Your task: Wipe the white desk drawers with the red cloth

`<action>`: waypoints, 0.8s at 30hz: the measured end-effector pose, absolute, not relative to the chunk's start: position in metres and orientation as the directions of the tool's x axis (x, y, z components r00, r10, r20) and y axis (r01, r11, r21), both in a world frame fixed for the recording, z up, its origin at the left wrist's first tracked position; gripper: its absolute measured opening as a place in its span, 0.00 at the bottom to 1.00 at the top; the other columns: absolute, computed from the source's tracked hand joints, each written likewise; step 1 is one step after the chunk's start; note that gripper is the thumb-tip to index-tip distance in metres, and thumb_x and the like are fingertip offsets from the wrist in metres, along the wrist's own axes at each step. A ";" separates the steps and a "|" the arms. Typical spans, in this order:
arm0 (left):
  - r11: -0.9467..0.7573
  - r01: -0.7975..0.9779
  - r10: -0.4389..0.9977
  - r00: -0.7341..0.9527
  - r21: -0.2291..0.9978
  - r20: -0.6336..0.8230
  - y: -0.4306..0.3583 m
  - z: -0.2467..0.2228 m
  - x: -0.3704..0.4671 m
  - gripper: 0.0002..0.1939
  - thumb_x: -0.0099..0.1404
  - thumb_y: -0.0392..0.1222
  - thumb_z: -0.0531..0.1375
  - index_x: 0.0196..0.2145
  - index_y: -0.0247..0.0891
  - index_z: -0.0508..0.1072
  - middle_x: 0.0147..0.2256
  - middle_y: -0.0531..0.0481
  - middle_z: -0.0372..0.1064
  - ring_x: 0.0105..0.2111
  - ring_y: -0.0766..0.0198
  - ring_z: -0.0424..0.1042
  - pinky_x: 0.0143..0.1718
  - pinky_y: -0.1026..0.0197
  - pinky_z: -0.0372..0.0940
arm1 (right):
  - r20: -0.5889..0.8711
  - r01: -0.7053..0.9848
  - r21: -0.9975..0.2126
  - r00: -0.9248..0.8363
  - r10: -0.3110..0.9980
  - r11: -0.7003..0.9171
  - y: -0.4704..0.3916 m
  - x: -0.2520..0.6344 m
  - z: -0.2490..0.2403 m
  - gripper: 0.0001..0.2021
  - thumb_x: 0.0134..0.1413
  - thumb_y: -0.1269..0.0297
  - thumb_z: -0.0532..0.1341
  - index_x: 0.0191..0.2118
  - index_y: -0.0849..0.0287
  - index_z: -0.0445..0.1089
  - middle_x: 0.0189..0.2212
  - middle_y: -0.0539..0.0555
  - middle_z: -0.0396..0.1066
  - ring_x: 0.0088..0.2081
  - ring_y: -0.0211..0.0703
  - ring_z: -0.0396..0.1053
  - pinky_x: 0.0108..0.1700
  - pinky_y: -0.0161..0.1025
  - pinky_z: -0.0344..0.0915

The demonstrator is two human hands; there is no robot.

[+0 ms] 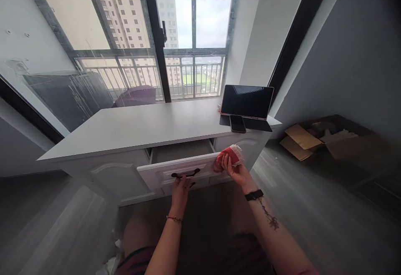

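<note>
My left hand point(181, 191) is at the dark handle point(185, 174) of a white drawer point(150, 174), its fingers curled at the bar. The drawer stands pulled out part of the way, and its grey inside shows. My right hand point(236, 172) grips a crumpled red-and-white cloth point(228, 157), which is at the right end of the drawer front. Whether cloth and wood touch, I cannot tell. Above the drawer is the white cabinet top point(144, 124).
On the cabinet's right end, a tablet point(247, 102) stands propped in its cover, with a phone point(237, 124) before it. An open cardboard box point(351, 143) with things inside sits on the floor at right. Behind the cabinet are glass doors point(125, 24). White scraps point(110, 265) lie at lower left.
</note>
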State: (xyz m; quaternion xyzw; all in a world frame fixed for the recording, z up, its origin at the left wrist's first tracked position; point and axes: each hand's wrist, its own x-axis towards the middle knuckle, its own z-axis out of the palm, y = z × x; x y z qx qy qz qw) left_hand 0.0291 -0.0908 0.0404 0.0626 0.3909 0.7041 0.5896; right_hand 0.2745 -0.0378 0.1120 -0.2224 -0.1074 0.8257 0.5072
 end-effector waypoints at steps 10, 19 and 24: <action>-0.039 -0.767 0.873 -0.338 0.641 -0.352 -0.080 0.033 0.027 0.06 0.58 0.30 0.65 0.28 0.38 0.73 0.31 0.54 0.74 0.34 0.67 0.74 0.49 0.57 0.67 | -0.369 -0.697 -0.661 -0.019 0.929 -0.277 -0.074 0.250 0.025 0.10 0.54 0.66 0.55 0.35 0.50 0.74 0.44 0.52 0.76 0.49 0.41 0.73 0.45 0.42 0.73; 0.010 -0.777 0.856 -0.318 0.629 -0.407 -0.031 0.043 0.014 0.18 0.61 0.28 0.62 0.18 0.40 0.62 0.25 0.54 0.70 0.28 0.68 0.71 0.52 0.51 0.66 | -0.586 -0.267 -0.718 -0.267 0.765 -0.643 -0.134 0.198 -0.066 0.11 0.38 0.58 0.64 0.29 0.59 0.71 0.27 0.52 0.74 0.30 0.43 0.73 0.32 0.38 0.68; 0.019 -0.756 0.842 -0.341 0.654 -0.418 -0.008 0.050 0.011 0.17 0.60 0.28 0.62 0.19 0.40 0.62 0.28 0.52 0.71 0.29 0.68 0.70 0.49 0.53 0.67 | -0.559 -0.238 -0.785 -0.128 0.820 -0.572 -0.138 0.190 -0.100 0.17 0.30 0.63 0.61 0.34 0.56 0.70 0.27 0.50 0.74 0.29 0.43 0.71 0.33 0.39 0.66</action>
